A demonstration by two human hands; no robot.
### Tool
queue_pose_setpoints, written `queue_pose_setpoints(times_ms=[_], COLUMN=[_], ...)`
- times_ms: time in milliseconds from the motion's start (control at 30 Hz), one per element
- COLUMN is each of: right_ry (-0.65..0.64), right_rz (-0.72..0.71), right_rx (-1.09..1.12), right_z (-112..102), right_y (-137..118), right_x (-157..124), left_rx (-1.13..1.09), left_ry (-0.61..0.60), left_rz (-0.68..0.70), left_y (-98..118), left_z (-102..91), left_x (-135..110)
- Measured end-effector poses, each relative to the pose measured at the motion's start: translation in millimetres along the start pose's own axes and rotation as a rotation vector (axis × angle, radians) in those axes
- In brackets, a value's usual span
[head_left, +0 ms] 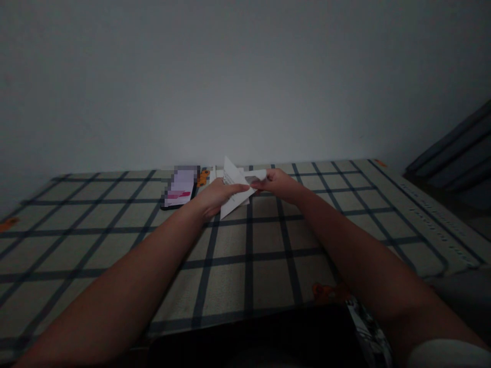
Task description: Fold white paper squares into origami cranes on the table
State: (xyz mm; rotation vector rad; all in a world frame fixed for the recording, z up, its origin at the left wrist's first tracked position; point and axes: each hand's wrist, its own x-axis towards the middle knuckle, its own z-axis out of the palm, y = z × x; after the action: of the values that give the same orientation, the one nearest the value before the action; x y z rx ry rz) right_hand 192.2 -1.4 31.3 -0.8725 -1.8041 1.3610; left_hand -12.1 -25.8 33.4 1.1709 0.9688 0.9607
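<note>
Between my two hands is a piece of white folded paper (233, 176) with printed lines on it, held up above the checked cloth. My left hand (219, 195) is closed on its left part, the thumb lying across the printed face. At the right end, my right hand (279, 183) pinches a curled or folded flap of the same paper. The dim light hides the exact shape of the folds. Behind the left hand, a bit of white paper (213, 174) shows on the cloth; whether it joins the held paper I cannot tell.
A phone (179, 188) with a lit, blurred screen lies left of my hands. The checked cloth (264, 235) bears orange figures and covers the surface up to a grey wall (245, 82). Dark striped fabric (456, 148) is at the right. Something black (249, 340) sits at the near edge.
</note>
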Motion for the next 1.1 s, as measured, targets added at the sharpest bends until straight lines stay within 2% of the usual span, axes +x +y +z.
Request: queue_pose_setpoints(times_ms=[100,267,400,633,700,800,967,1100], right_ry=[0.018,-0.001,-0.010,0.050,0.071,0.035,-0.005,0.007], right_rz=[-0.035,0.083,0.107,-0.036,-0.023,0.004,0.069,0.089], right_rx=[0.029,0.053,0.004,-0.065,-0.044,0.003,0.065,-0.009], right_z=[2,1,0,2,4,4,-2,-3], right_y=[0,-5,-7,-1,-5,-10,0,-1], right_x=[2,-2,-4,1,0,-3,-3,-3], left_rx=[-0.024,0.007,0.055,0.042,0.015,-0.009,-0.003,0.034], left_ry=[0.023,0.028,0.047,0.057,0.065,0.069,0.044,0.068], left_rz=[-0.008,0.030,0.064,0.068,0.048,0.039,0.036,0.038], left_y=[-1,-1,1,-2,-3,-4,-4,-5], left_z=[-0.9,-1.3,0.2,-2.6,-4.0,-4.9,-7.0,-9.5], left_x=[1,2,1,5,7,7,8,9])
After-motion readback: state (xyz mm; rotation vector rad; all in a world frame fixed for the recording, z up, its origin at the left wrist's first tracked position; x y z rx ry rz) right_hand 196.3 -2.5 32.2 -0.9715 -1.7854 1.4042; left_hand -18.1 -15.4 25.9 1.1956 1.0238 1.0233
